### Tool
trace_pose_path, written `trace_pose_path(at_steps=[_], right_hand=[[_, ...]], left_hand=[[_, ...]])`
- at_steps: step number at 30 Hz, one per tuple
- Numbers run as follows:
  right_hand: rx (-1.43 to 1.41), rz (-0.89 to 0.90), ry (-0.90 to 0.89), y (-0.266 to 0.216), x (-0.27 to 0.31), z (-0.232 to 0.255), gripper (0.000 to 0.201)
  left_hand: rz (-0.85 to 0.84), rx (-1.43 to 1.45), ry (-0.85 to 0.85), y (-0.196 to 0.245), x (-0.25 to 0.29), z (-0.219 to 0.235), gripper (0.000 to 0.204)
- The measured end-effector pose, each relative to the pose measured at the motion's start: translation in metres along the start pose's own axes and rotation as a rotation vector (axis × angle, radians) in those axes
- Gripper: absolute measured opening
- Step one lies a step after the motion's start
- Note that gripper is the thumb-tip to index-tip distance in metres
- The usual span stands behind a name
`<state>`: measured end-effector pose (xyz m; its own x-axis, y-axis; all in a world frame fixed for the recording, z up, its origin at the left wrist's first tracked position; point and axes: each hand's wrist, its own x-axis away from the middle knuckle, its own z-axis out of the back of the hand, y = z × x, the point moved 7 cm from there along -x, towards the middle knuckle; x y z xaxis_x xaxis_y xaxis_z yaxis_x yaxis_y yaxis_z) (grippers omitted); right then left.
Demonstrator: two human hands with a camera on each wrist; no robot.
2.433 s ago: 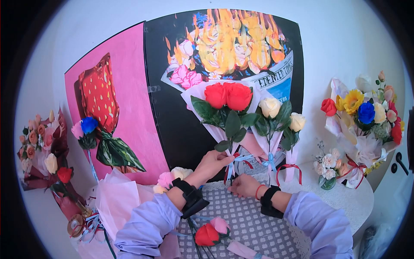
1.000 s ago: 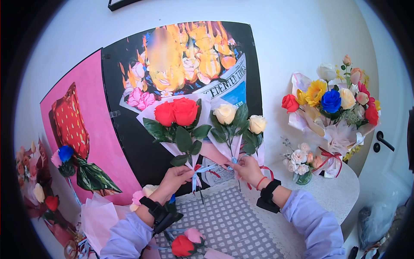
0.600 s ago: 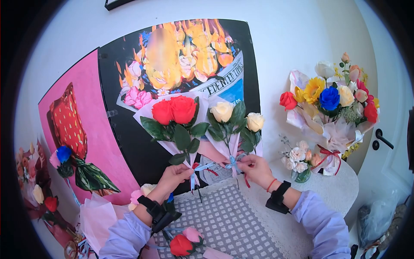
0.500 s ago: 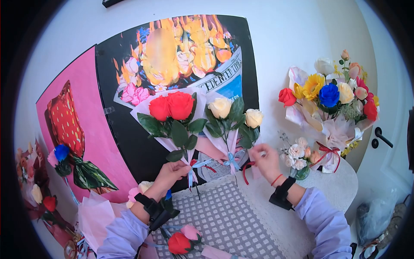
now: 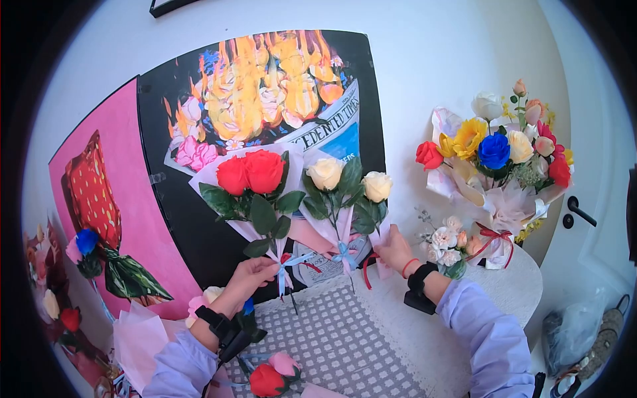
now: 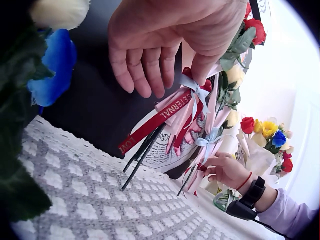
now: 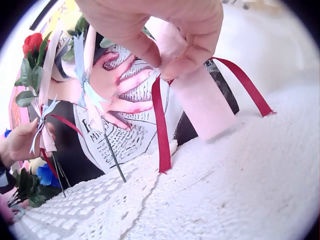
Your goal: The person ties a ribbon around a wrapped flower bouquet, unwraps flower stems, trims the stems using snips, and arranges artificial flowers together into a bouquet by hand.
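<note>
My left hand (image 5: 252,275) pinches the tied neck of the red rose bouquet (image 5: 259,174), wrapped in pale paper with a light-blue bow (image 6: 192,86) and a lettered red ribbon (image 6: 165,117). Its other fingers hang beside the stems in the left wrist view. At the right, my right hand (image 5: 396,252) grips the pink paper neck (image 7: 187,90) of a cream rose bouquet (image 5: 377,187), where a red ribbon (image 7: 161,130) trails down. Between the hands leans another cream rose bouquet (image 5: 325,174) with a blue bow (image 5: 344,257), untouched. All three lean against the black painting.
A pink rose and a red rose (image 5: 267,380) lie on the grey-and-white cloth (image 5: 318,331). A large mixed bouquet (image 5: 494,159) and a small vase of pale flowers (image 5: 444,242) stand at the right. Pink wrapping paper (image 5: 142,338) lies left. The black painting (image 5: 179,225) stands behind.
My right hand has gone from the red bouquet's stems to the middle bouquet's blue bow, then right to the far bouquet's neck. My left hand stays at the red bouquet. The head view has turned right.
</note>
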<state>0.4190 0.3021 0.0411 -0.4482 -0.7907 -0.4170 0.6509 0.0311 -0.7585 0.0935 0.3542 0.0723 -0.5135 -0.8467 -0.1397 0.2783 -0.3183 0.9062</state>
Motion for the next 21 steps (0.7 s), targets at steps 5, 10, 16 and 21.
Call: trace_pose_path(at_steps=[5, 10, 16, 21], right_hand=[[-0.083, -0.121, -0.081, 0.001, -0.005, 0.008, 0.034], [0.0, -0.126, -0.041, 0.022, -0.017, 0.003, 0.037], [0.029, -0.085, -0.03, 0.024, -0.011, 0.003, 0.047], [0.004, -0.109, -0.035, 0.015, -0.002, 0.008, 0.06]], left_hand=[[0.019, 0.025, -0.005, -0.003, -0.001, -0.001, 0.032], [0.022, 0.017, -0.022, -0.007, -0.002, -0.001, 0.032], [0.009, 0.044, -0.021, -0.004, 0.001, 0.0, 0.031], [0.01, 0.042, -0.012, -0.004, 0.002, 0.0, 0.031]])
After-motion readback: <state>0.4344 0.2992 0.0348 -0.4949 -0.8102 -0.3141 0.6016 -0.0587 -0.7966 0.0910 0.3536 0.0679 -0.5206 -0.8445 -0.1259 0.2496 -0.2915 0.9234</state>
